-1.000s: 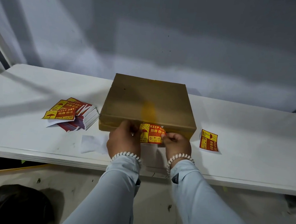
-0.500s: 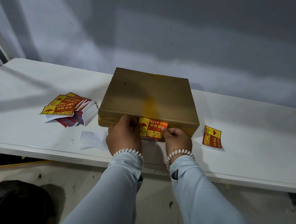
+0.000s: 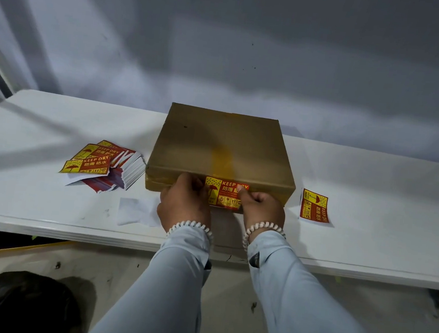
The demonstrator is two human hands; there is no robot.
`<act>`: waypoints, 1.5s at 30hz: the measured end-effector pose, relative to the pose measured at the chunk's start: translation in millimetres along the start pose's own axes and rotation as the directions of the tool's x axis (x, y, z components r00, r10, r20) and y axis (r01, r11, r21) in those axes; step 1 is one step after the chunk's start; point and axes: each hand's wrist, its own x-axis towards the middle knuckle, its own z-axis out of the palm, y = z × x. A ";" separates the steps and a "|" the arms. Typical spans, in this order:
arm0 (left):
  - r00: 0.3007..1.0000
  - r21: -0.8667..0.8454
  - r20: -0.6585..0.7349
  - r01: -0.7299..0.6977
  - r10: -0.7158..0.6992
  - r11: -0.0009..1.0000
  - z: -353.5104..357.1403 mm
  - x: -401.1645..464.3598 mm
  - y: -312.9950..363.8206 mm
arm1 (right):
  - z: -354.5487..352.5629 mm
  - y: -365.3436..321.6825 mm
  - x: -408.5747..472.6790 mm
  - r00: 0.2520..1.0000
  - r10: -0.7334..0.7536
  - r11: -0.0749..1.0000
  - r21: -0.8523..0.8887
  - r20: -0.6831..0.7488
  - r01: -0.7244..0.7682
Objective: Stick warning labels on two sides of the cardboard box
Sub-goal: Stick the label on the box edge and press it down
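a flat brown cardboard box sits on a white table, its near side facing the person and close to the table's front edge. on that near side lies a red and yellow warning label reading "keep dry", with an umbrella mark on its yellow left end and a row of small symbols along the bottom; its top edge runs just under the box's upper front edge. the left hand is at the label's left end, fingers curled forward against the box side and covering the label's left edge; whether they pinch the label or only press on it cannot be told. the right hand is at the label's right end, fingers bent, with the thumb lying flat on the label's printed face and pressing it to the box. both wrists wear white bead bracelets above pale blue sleeves. to the left of the box, just beside its left front corner, lies a fanned stack of labels of the same kind. to the right of the box, a little apart from it, a single spare label lies flat, turned sideways. in front of the box's left corner, beside the left hand, lies a white backing paper. a yellowish strip of tape runs across the middle of the box's top.
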 end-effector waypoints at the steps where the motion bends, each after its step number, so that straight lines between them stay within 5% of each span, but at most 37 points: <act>1: 1.000 0.001 0.005 0.007 -0.007 1.000 -0.4 0.4 0.5 | -0.6 -0.7 -0.2 1.000 0.003 1.000 -0.009 0.001 -0.003; 10: 0.998 0.073 0.056 0.006 -0.010 0.997 0.3 3.1 2.0 | -4.4 -4.0 -1.6 0.996 -0.044 0.980 -0.195 -0.080 0.028; 13: 0.999 0.170 -0.014 -0.032 0.035 0.985 1.6 3.6 4.2 | -7.3 -0.4 -1.8 0.972 -0.176 0.942 -0.312 -0.156 0.121; 15: 0.978 0.293 -0.128 -0.121 0.164 0.949 2.1 1.9 4.3 | -11.7 0.8 -4.1 0.901 -0.385 0.858 -0.438 -0.200 0.270; 17: 0.903 0.435 -0.190 -0.274 0.385 0.858 1.8 3.0 1.5 | -15.3 2.8 -3.3 0.750 -0.629 0.696 -0.578 -0.203 0.427; 19: 0.868 0.467 -0.128 -0.374 0.479 0.801 -3.8 6.2 0.2 | -16.2 3.3 0.7 0.671 -0.731 0.564 -0.662 -0.122 0.494; 22: 0.873 0.486 0.119 -0.467 0.474 0.739 -13.3 13.8 1.6 | -16.8 3.2 7.6 0.711 -0.697 0.461 -0.702 0.092 0.543; 26: 0.845 0.519 0.240 -0.528 0.478 0.673 -11.0 21.9 2.1 | -12.2 3.4 12.4 0.770 -0.593 0.432 -0.713 0.237 0.552; 45: 0.784 0.619 0.178 -0.559 0.594 0.552 -6.5 32.1 -0.8 | 0.3 -7.7 18.6 0.754 -0.642 0.424 -0.755 0.139 0.500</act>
